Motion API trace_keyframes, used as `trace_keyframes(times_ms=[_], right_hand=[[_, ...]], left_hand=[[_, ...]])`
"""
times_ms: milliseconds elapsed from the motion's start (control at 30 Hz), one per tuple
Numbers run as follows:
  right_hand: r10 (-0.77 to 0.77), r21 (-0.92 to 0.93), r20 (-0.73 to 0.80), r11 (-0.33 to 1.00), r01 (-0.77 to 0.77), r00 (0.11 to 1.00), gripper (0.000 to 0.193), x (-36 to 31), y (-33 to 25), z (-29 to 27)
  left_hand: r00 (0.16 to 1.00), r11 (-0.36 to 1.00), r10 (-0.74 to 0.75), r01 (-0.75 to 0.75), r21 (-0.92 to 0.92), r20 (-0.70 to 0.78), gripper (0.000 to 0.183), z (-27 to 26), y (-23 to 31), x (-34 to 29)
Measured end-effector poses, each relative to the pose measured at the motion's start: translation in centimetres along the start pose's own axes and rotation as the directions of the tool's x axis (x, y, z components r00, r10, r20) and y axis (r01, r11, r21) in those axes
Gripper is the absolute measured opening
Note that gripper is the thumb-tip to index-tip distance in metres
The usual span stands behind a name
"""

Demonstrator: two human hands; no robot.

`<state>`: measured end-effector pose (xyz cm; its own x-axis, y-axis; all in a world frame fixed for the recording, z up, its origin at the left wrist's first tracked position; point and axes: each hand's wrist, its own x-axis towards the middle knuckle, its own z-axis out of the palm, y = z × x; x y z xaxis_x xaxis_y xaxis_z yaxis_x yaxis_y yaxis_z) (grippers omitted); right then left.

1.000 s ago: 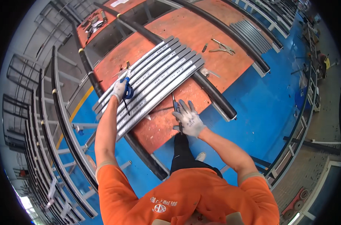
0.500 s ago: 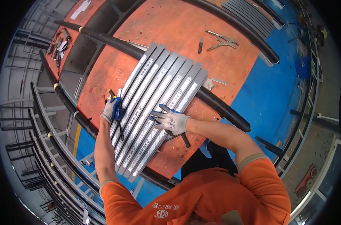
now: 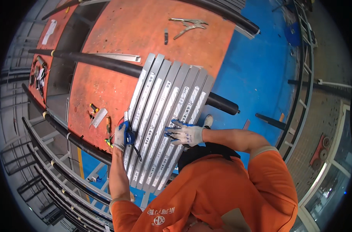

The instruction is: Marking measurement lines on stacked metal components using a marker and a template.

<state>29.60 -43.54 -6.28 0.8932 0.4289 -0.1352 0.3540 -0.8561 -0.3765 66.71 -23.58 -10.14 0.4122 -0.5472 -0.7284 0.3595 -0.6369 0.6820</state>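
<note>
Several grey metal bars (image 3: pixel 172 83) lie side by side as a slanted row, with printed white film strips along their tops. At the row's left edge, my left hand (image 3: pixel 119 138), in a white and blue glove, is closed around what looks like a blue tape measure (image 3: pixel 130 136). A black strap hangs from it over the bars. My right hand (image 3: pixel 183 133), in a matching glove, rests with spread fingers on the right part of the row and holds nothing. Its palm side is hidden.
The bars lie across black padded rails (image 3: pixel 94 62) over an orange tabletop (image 3: pixel 118 34). Locking pliers (image 3: pixel 189 26) and a utility knife (image 3: pixel 166 36) lie beyond them. Left of my left hand are a yellow-and-black tool (image 3: pixel 93 108) and a screwdriver (image 3: pixel 108 125). Racks (image 3: pixel 48 150) stand at left.
The view has shifted, and the bars look more upright in it. Small tools left of my left hand now show. Both hands stay at the bars, the left still around the tape measure.
</note>
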Motion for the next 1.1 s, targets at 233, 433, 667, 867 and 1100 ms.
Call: trace_keyframes(times_ms=[233,433,667,867,1100], right_hand=[[-0.015,0.017,-0.072,1.0,0.017,0.997,0.066,0.9,0.2,1.2],[0.1,0.026,-0.158,0.995,-0.097,0.982,0.06,-2.0,-0.6,-0.4],[0.744,0.817,-0.57,0.557,0.146,0.35,0.056,0.0,1.0,-3.4],[0.725,0.562,-0.483,0.687,-0.46,0.492,0.049,0.3,5.2,-5.5],[0.792,0.616,-0.433,0.609,-0.501,0.431,0.042,3.2,7.3,-6.3]], left_hand=[[0.999,0.997,-0.045,0.046,0.062,-0.026,0.027,-0.1,0.7,-0.3],[0.99,0.825,0.142,-0.103,0.555,-0.026,0.03,-0.1,8.8,-1.1],[0.88,0.153,0.267,-0.442,0.884,0.393,0.026,7.3,25.3,6.3],[0.695,-0.195,0.109,-0.686,0.701,0.711,0.03,14.0,30.3,16.4],[0.657,-0.226,-0.025,-0.738,0.636,0.753,0.034,16.2,30.8,19.5]])
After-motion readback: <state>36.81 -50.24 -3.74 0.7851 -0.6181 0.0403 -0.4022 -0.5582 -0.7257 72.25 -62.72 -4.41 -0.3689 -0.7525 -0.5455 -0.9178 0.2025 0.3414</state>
